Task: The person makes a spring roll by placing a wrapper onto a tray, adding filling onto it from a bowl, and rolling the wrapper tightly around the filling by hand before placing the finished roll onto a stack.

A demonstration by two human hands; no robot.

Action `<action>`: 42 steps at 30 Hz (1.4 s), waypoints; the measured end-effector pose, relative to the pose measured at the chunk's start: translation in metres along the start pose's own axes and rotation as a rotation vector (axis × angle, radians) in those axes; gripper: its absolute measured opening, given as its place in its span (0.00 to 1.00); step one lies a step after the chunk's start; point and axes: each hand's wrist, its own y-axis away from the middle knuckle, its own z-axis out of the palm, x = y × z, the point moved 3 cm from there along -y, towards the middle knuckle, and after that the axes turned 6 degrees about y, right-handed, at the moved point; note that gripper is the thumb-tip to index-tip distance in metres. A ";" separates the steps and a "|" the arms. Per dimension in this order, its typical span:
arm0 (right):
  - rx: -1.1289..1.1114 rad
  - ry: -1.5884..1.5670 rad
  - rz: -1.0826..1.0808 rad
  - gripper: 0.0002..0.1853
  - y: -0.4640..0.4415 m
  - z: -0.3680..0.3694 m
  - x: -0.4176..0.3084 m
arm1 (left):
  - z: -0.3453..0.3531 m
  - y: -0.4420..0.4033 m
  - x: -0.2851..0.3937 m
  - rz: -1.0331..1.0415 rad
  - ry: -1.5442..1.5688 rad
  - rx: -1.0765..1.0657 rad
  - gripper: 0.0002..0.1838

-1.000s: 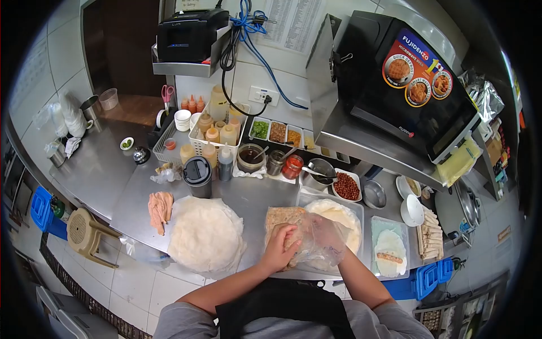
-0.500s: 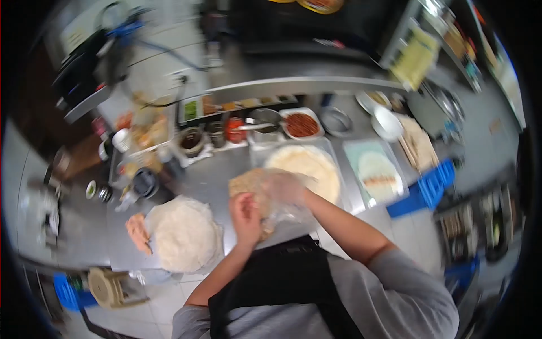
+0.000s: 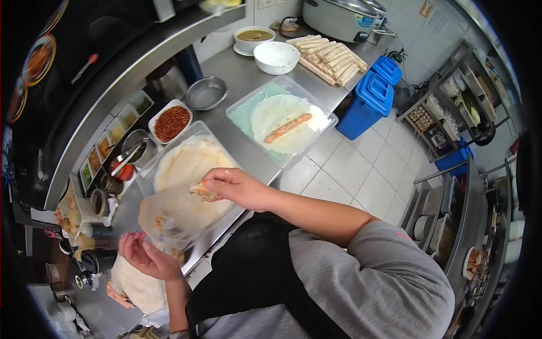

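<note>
My right hand (image 3: 230,185) pinches a clump of orange-flecked filling (image 3: 204,194) above a clear tray (image 3: 204,129) of pale round wrappers (image 3: 186,164). Below and left of it, a clear plastic bag (image 3: 164,217) with more filling inside overlaps the tray's near side. My left hand (image 3: 145,257) is beside the bag's lower edge, its fingers loosely curled and apart. Whether its fingertips touch the bag, I cannot tell. To the right, a wrapper (image 3: 265,116) lies on a green-lined tray (image 3: 240,116), with a strip of filling (image 3: 288,129) across it.
Finished-looking rolls (image 3: 330,56) are piled at the counter's far end, near two bowls, one a white bowl (image 3: 276,58). Blue bins (image 3: 370,99) stand beside the counter. A dish of red bits (image 3: 171,123) and a metal bowl (image 3: 206,93) sit behind the wrappers. Another wrapper stack (image 3: 138,285) lies lower left.
My view has swung to the right. My right hand has come away from the bag with a clump of filling in its fingers. My left hand stays beside the bag.
</note>
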 end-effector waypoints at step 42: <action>0.295 0.103 0.381 0.14 0.087 -0.384 0.002 | 0.344 0.070 -0.066 -0.979 0.410 -0.234 0.08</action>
